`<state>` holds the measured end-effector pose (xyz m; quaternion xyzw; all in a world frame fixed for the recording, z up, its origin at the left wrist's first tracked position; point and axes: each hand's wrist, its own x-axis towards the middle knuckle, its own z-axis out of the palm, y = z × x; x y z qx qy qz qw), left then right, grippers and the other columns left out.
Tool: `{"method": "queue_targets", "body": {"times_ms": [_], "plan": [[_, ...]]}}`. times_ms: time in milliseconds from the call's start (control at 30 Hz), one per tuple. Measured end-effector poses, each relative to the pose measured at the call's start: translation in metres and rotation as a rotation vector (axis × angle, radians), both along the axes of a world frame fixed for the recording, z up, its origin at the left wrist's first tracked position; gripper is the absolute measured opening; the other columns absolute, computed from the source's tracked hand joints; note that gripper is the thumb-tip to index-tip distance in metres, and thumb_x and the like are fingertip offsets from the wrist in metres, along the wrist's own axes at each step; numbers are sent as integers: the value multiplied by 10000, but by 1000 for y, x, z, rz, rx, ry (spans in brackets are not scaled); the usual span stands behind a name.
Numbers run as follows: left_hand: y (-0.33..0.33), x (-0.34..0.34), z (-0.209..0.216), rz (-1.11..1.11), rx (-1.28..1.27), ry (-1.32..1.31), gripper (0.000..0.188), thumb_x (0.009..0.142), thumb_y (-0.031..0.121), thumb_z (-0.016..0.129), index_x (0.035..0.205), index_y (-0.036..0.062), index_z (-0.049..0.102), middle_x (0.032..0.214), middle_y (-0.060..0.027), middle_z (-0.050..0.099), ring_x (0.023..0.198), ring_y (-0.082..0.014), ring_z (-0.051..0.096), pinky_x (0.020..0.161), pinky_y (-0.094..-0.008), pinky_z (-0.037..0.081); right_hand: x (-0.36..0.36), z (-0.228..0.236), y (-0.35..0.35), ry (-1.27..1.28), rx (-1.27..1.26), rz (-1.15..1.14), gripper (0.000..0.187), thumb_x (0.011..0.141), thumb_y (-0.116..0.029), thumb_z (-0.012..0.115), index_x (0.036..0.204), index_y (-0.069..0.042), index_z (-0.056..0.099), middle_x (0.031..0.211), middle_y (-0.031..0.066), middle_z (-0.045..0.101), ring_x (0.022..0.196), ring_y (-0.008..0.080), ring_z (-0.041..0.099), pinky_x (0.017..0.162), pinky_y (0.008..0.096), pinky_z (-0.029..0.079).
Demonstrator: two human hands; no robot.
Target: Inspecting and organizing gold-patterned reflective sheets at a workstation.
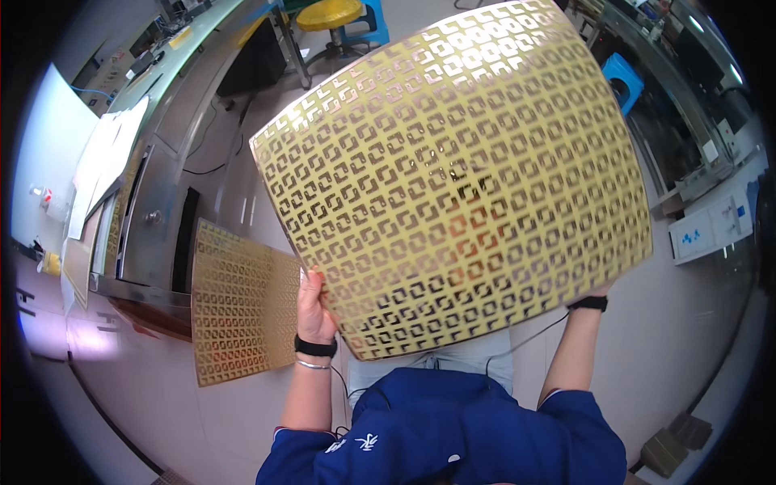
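Observation:
A large yellow circuit board panel with rows of shiny copper-coloured bracket shapes is held up in front of me, tilted. My left hand grips its lower left edge, thumb on the near face and the other fingers behind. At the lower right edge, my right hand is mostly hidden behind the panel; its fingers do not show. Black bands circle both wrists. Lower and to the left, a second panel of the same pattern stands on edge near the bench, partly covered by my left hand and the first panel.
Along the left runs a workbench with papers and a metal cabinet below. A yellow round stool and a blue stool are at the back. A white cabinet stands right; brown blocks lie on the floor, lower right.

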<state>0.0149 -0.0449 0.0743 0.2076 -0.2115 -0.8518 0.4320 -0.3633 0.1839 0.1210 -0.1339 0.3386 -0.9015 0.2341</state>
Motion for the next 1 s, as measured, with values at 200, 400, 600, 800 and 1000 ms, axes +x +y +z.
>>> {"method": "queue_targets", "body": {"times_ms": [200,400,600,800,1000], "plan": [[-9,12,9,-32,-208,-165,402,931,197,522,1273,29,395,1210,-100,543,1068,-178,558,902,-303,474,22,71,-14,60,169,-239,422,984,-311,303,1360,-123,342,1280,142,482,1147,261,520,867,370,531],[-20,13,-12,32,-208,-299,134,954,165,479,1029,54,468,1009,-56,616,915,-120,598,812,-272,500,17,54,21,222,261,-40,427,966,-227,397,1354,-65,326,1189,210,542,1033,256,600,807,356,554],[-23,12,-20,46,-219,-407,160,970,199,446,1014,51,487,978,-51,621,872,-112,616,745,-257,517,-2,50,32,334,353,57,488,935,-161,486,1371,-38,303,1208,201,545,1036,251,600,850,353,526],[-25,22,-30,44,-212,-460,184,974,193,432,1047,38,497,990,-53,615,881,-123,612,777,-266,510,-4,57,17,332,380,132,442,914,-96,528,1323,2,393,1134,164,593,990,183,603,840,277,498],[-21,22,-20,148,-135,-562,200,973,189,428,1073,34,502,1015,-48,607,915,-125,604,801,-278,506,-6,60,12,346,413,155,448,901,-107,559,1315,-5,421,1061,108,621,942,124,592,815,231,472]]}}
